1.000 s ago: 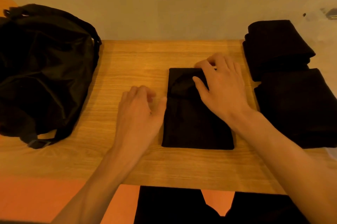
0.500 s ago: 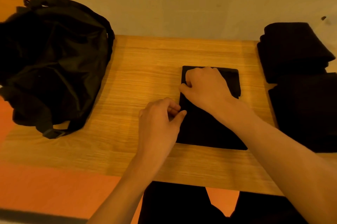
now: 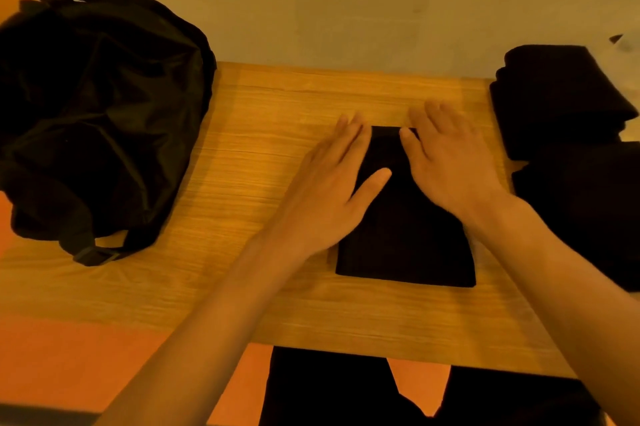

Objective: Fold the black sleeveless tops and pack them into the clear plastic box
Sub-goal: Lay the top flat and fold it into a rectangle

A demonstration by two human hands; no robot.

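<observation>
A black sleeveless top (image 3: 405, 238), folded into a narrow rectangle, lies on the wooden table (image 3: 263, 134) in front of me. My left hand (image 3: 332, 190) rests flat on its left edge with fingers spread. My right hand (image 3: 450, 162) lies flat on its upper right part, fingers reaching past the far edge. Neither hand grips the cloth. Two more folded black tops sit at the right, one at the back (image 3: 557, 103) and one nearer (image 3: 588, 211). A faint edge of the clear plastic box (image 3: 623, 43) shows at the far right.
A large black backpack (image 3: 93, 114) fills the table's left end, its strap hanging near the front edge. A pale wall runs behind the table. An orange floor (image 3: 69, 356) and my dark-clad legs show below the front edge.
Both hands opened from loose fists and now press flat on the top's far half. The left hand moved up onto the cloth's left edge; the right hand slid right.
</observation>
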